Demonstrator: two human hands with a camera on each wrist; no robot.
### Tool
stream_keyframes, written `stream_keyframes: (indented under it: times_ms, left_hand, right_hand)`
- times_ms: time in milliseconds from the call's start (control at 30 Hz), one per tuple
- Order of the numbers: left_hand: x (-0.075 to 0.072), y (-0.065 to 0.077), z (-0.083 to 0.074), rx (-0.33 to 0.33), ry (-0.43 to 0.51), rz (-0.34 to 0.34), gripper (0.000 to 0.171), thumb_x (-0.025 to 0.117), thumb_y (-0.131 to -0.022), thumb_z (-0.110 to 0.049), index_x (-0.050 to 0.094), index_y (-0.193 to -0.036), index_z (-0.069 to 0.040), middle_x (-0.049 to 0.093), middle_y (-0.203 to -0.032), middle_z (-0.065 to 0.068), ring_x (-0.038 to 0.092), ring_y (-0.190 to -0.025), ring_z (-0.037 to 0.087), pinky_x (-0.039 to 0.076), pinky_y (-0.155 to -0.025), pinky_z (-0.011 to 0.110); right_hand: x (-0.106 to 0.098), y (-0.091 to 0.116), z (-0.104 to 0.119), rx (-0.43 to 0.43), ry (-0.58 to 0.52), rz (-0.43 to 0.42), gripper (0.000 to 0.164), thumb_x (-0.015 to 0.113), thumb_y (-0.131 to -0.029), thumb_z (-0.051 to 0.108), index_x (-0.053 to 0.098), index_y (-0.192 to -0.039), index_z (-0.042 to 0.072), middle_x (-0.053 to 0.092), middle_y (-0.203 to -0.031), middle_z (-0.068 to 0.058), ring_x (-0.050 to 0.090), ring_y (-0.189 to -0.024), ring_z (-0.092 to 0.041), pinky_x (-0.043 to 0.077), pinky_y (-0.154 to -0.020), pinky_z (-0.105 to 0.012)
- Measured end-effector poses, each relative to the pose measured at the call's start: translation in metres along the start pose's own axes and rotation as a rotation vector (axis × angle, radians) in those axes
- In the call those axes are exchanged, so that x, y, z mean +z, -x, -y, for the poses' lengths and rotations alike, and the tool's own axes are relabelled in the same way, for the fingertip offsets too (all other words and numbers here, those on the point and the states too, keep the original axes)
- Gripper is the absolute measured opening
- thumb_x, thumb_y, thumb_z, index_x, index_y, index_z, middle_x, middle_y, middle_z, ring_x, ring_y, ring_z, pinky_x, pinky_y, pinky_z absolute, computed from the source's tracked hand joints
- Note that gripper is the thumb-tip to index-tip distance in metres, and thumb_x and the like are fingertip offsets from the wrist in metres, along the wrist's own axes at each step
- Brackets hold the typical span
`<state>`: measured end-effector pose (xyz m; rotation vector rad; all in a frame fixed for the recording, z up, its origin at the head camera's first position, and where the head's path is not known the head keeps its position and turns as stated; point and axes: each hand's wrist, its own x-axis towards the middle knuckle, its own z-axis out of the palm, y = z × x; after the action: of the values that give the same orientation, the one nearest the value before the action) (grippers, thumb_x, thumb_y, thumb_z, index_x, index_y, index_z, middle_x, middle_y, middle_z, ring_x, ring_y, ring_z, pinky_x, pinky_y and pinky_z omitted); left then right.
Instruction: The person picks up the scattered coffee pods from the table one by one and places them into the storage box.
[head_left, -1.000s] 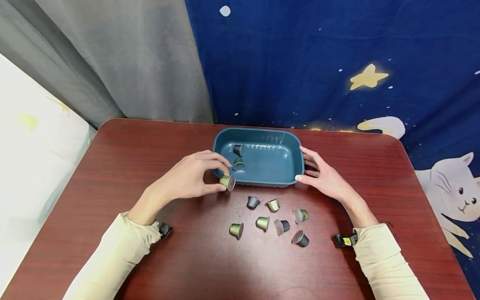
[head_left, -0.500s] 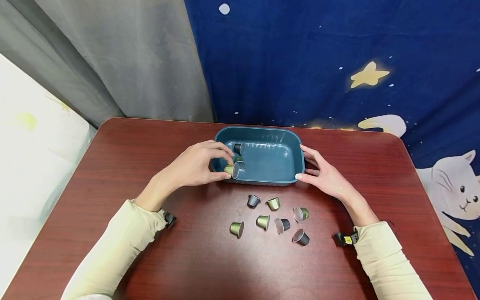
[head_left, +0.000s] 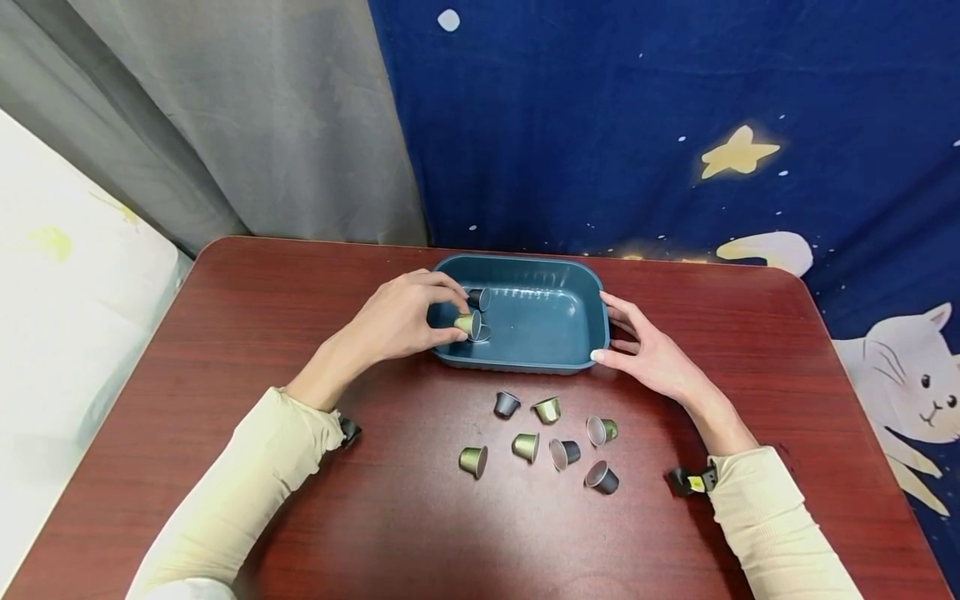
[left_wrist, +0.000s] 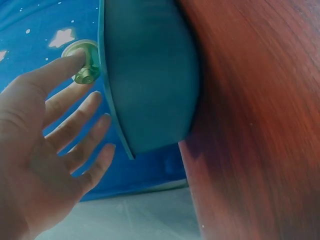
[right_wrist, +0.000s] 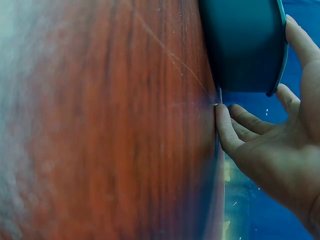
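Observation:
My left hand (head_left: 408, 317) pinches a green coffee capsule (head_left: 464, 323) between thumb and fingertips, over the left end of the blue plastic basin (head_left: 540, 362). In the left wrist view the capsule (left_wrist: 88, 76) shows just beyond the basin's rim, the other fingers spread. Below the held capsule, another capsule (head_left: 483, 334) lies in the basin, partly hidden, and a black capsule (head_left: 480, 298) lies behind it. My right hand (head_left: 651, 354) rests at the basin's right end, thumb at the front corner and fingers along the side, loosely extended; the right wrist view shows the thumb at the rim.
In front of the basin, several green and black capsules lie scattered on the red-brown table (head_left: 360, 517), among them a black capsule (head_left: 507, 405) and a green capsule (head_left: 473, 460). A blue curtain (head_left: 570, 125) and a grey curtain (head_left: 300, 125) hang behind the table's far edge.
My left hand has carried the green capsule from in front of the basin's near-left corner, back and slightly right, to over its inside. The right hand has stayed at the basin's right end.

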<state>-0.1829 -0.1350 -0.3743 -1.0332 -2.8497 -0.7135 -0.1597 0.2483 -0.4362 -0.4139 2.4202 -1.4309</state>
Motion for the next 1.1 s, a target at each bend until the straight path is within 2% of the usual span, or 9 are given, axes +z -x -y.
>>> stream_keyframes:
  times_ms: [167, 300, 400, 833, 1100]
  left_hand:
    - [0.005, -0.001, 0.004, -0.003, 0.007, -0.003, 0.027, 0.084, -0.079, -0.040, 0.077, -0.100, -0.023, 0.066, -0.117, -0.009, 0.058, -0.116, 0.021, 0.037, -0.109, 0.043]
    - [0.008, -0.002, 0.006, 0.026, 0.003, -0.020, 0.026, 0.084, -0.078, -0.040, 0.078, -0.097, -0.024, 0.067, -0.115, -0.008, 0.059, -0.111, 0.020, 0.045, -0.098, 0.040]
    - [0.011, -0.004, 0.007, 0.061, 0.003, -0.032, 0.025, 0.085, -0.077, -0.038, 0.078, -0.095, -0.023, 0.068, -0.112, -0.007, 0.060, -0.107, 0.018, 0.047, -0.091, 0.039]
    - [0.025, -0.008, 0.006, 0.105, -0.042, -0.030, 0.025, 0.084, -0.078, -0.042, 0.079, -0.093, -0.022, 0.069, -0.111, -0.005, 0.056, -0.114, 0.020, 0.033, -0.107, 0.044]
    - [0.030, -0.010, 0.003, 0.091, -0.066, 0.015, 0.023, 0.083, -0.080, -0.041, 0.078, -0.094, -0.023, 0.068, -0.115, -0.004, 0.055, -0.120, 0.021, 0.026, -0.115, 0.048]
  right_hand:
    - [0.000, 0.001, 0.000, -0.001, -0.004, 0.003, 0.085, 0.074, -0.092, 0.024, 0.022, -0.157, 0.037, 0.035, -0.153, -0.012, 0.036, -0.141, -0.030, 0.038, -0.108, -0.051]
    - [0.000, 0.001, 0.000, -0.001, -0.003, 0.005, 0.085, 0.074, -0.092, 0.024, 0.022, -0.157, 0.037, 0.035, -0.153, -0.012, 0.037, -0.141, -0.030, 0.038, -0.108, -0.051]
    - [0.000, 0.000, -0.001, -0.002, -0.003, 0.004, 0.085, 0.074, -0.092, 0.024, 0.022, -0.157, 0.037, 0.036, -0.153, -0.012, 0.036, -0.141, -0.030, 0.038, -0.108, -0.051]
    - [0.001, 0.001, -0.001, -0.009, 0.001, 0.001, 0.084, 0.074, -0.092, 0.023, 0.022, -0.157, 0.036, 0.036, -0.152, -0.012, 0.036, -0.141, -0.029, 0.037, -0.108, -0.052]
    - [0.001, 0.001, 0.000, -0.024, 0.003, 0.008, 0.084, 0.073, -0.092, 0.022, 0.021, -0.158, 0.036, 0.036, -0.153, -0.011, 0.036, -0.141, -0.029, 0.037, -0.108, -0.051]
